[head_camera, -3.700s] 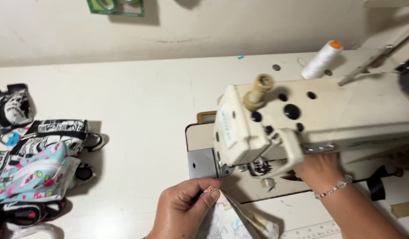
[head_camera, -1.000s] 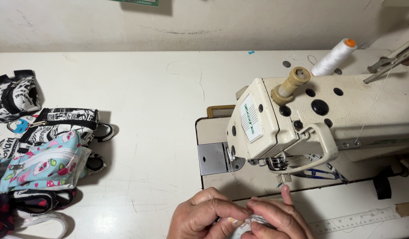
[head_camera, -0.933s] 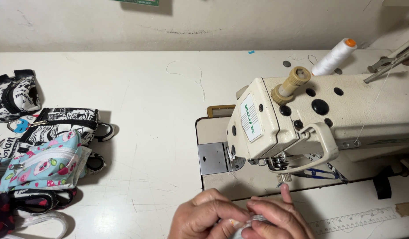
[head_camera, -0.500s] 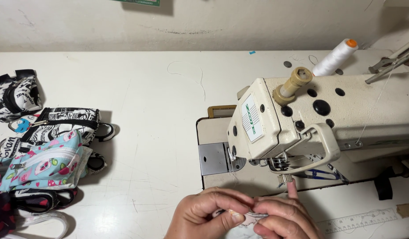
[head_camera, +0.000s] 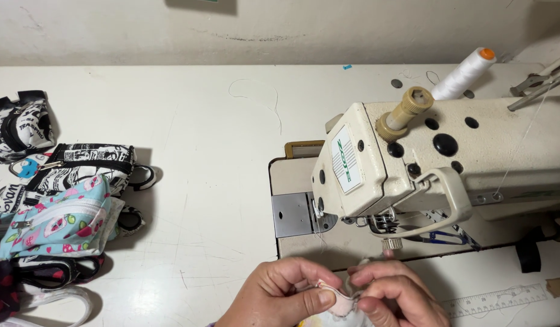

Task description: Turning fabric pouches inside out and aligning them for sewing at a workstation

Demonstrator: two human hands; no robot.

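- Head view, looking down on a white table with a cream sewing machine on the right.
- I see both hands at the bottom edge, in front of the machine and close together, knuckles almost touching.
- Left hand: thumb and forefinger pinched on the folded edge of a small piece of fabric, other fingers curled under.
- Right hand: fingertips pressed together on the same edge, just beside the left thumb.
- Fabric: pale with a pink rim, mostly hidden by the fingers and cut off by the frame. It sits on the table just below the needle area, apart from the metal plate.
- My judgement on handling: light, thin and soft; it droops and folds wherever it is not held, so it wants two grips close together along the fold, not one at a corner. Not fragile, and not slippery against bare fingers.
- Around: a white thread spool with an orange cap stands behind the machine; blue-handled scissors lie under its arm; a ruler lies at lower right.
- Far left: a heap of finished pouches, black-and-white print and light blue, well apart from the hands.
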